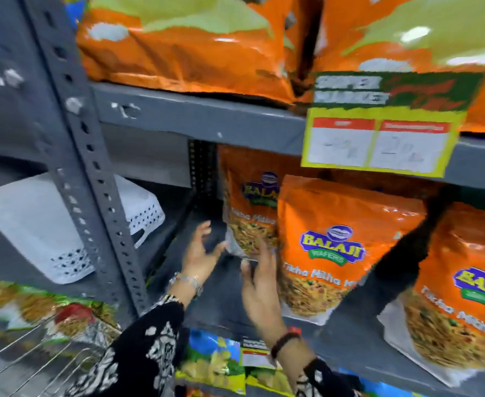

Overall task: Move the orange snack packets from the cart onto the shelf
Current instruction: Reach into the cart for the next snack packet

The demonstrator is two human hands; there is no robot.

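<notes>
Reaching into the grey shelf (224, 299), both hands are working at the rear packet (249, 213), an orange snack pouch standing upright at the back of the bay, just left of and partly behind the front packet (335, 253). The left hand (199, 253) is hovering open with its fingers spread, just beside the pouch's lower left corner and apparently not touching it, while the right hand (259, 282) is lying flat and unclenched, fingertips up near the bottom edge between the two pouches — whether it is actually pressing on either is hard to tell through the blur. Neither hand is clamped on anything. This open-palmed posture is probably serving to steady and square the pouch so it stays on its base rather than toppling. Each packet's long axis is running vertically, base on the shelf, sealed top pointing up, printed face turned outward toward the aisle so the brand reads from the front. A third packet (464, 296) is standing further right, tilting slightly. The wire cart (29, 348) is sitting at lower left, holding packets — colours there are too smeared to judge.
</notes>
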